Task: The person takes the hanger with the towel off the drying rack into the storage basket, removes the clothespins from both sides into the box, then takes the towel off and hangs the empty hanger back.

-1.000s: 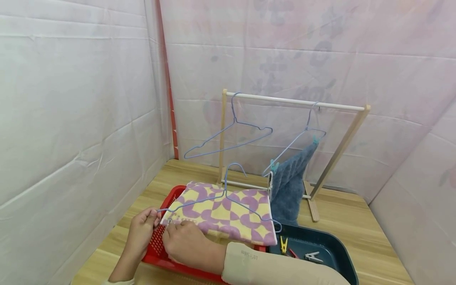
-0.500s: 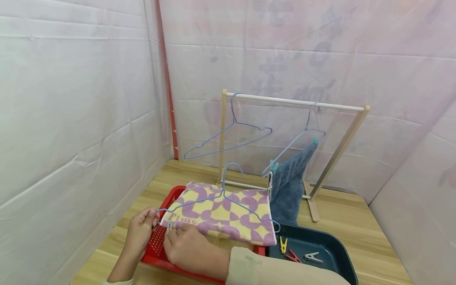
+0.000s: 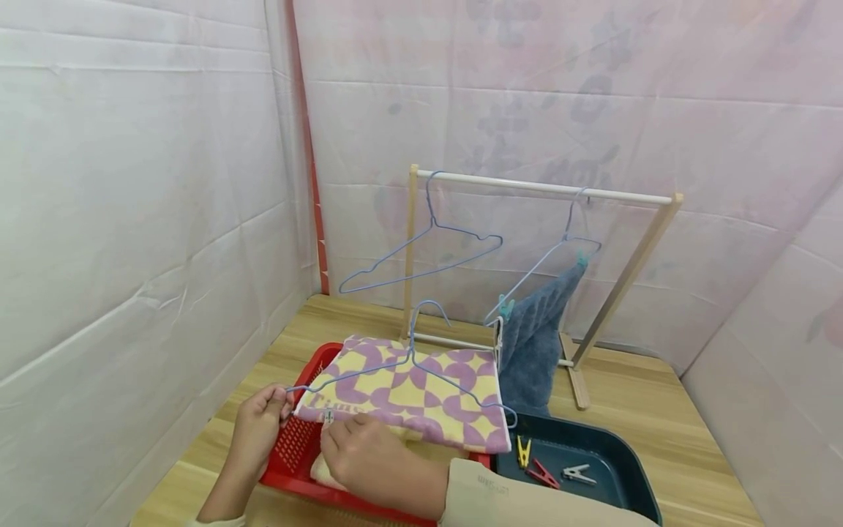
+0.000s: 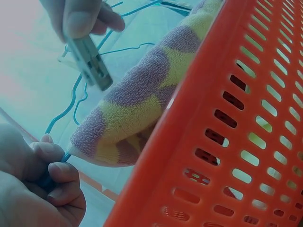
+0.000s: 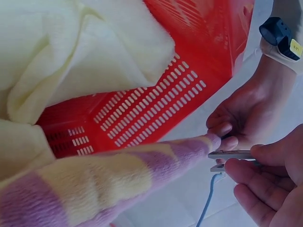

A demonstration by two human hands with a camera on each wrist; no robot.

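Observation:
My left hand [image 3: 259,428] grips one end of a blue wire hanger [image 3: 412,351], at the corner of a purple and yellow patterned towel [image 3: 408,395]. The towel spreads under the hanger, over the basket. Between the thumb and fingers of my right hand [image 3: 372,454] is a grey clothespin [image 5: 232,155], its prongs apart in the right wrist view. The clothespin's tip points toward the towel's corner and my left fingers. In the left wrist view the clothespin [image 4: 94,66] shows close by the towel's edge [image 4: 142,90].
Below the towel stands a red basket [image 3: 290,476] with pale yellow cloth [image 5: 85,56] inside. A dark tray [image 3: 612,454] holds yellow, red and grey clothespins. Behind, a rack [image 3: 514,183] carries a bare blue hanger [image 3: 421,278] and another hanger with a clipped blue towel [image 3: 536,344].
My right hand with the clothespin has moved a little to the right, away from the hanger's end. The hanger has shifted slightly left in my left hand's grip.

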